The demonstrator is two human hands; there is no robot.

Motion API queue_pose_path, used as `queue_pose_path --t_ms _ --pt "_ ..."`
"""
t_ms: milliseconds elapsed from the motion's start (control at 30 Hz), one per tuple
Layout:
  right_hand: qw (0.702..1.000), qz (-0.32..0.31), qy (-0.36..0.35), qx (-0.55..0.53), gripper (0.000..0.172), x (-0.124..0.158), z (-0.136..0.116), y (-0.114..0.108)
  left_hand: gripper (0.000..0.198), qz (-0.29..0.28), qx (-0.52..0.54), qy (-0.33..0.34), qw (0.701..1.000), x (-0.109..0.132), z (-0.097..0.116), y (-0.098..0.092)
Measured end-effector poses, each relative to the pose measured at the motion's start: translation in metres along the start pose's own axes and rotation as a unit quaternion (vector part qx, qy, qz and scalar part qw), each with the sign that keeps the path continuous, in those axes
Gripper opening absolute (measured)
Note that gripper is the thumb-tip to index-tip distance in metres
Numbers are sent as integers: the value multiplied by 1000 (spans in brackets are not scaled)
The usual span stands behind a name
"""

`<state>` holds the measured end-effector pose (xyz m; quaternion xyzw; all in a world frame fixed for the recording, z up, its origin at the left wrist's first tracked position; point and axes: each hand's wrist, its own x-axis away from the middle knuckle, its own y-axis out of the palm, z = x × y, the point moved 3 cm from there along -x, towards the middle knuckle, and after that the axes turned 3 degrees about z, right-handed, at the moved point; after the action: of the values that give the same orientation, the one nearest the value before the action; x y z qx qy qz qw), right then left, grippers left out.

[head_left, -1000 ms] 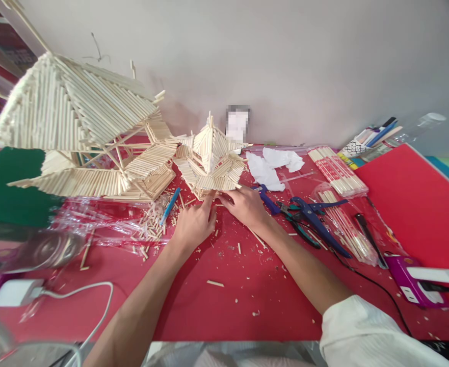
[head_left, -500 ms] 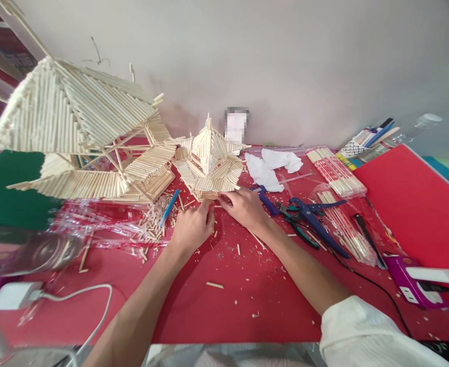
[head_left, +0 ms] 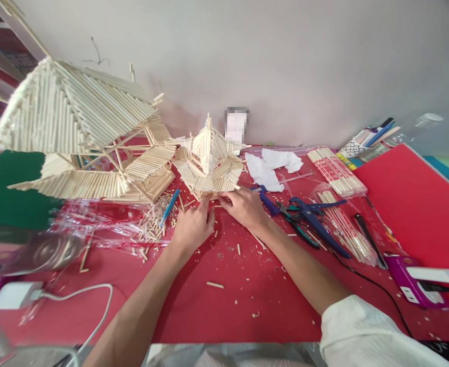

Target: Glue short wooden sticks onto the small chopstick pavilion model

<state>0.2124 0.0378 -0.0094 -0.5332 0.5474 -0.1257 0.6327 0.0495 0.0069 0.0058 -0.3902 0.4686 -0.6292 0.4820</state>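
Note:
A small tiered pavilion model (head_left: 211, 158) built of pale wooden sticks stands at the middle of the red table. My left hand (head_left: 193, 224) is at its front base, index finger stretched onto the lower edge. The left thumb stands apart and the other fingers look curled under, with nothing visible in them. To the right, my right hand (head_left: 245, 208) has its fingers and thumb bent around the base's front right corner; the fingertips are partly hidden. Close on the left stands a larger stick-built house model (head_left: 94, 112). A blue pen (head_left: 169, 208) lies among stick offcuts (head_left: 153, 229).
Right of my hands lie pliers (head_left: 298, 224), a blue cutter tool (head_left: 319, 227) and packs of sticks (head_left: 337, 171). White paper scraps (head_left: 266, 171) rest behind them. At the right are a red board (head_left: 411, 204) and a purple power strip (head_left: 413, 280). A white cable (head_left: 107, 306) curves at left.
My left index finger has straightened slightly and reaches a little higher against the model's base. The right hand and both models hold their places.

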Motion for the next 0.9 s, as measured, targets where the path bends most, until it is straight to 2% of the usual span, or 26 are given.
queue_pose_path --t_ms 900 --pt "999 27 -21 -8 12 -1 -4 -3 58 -15 -7 11 1000 -2 2 4"
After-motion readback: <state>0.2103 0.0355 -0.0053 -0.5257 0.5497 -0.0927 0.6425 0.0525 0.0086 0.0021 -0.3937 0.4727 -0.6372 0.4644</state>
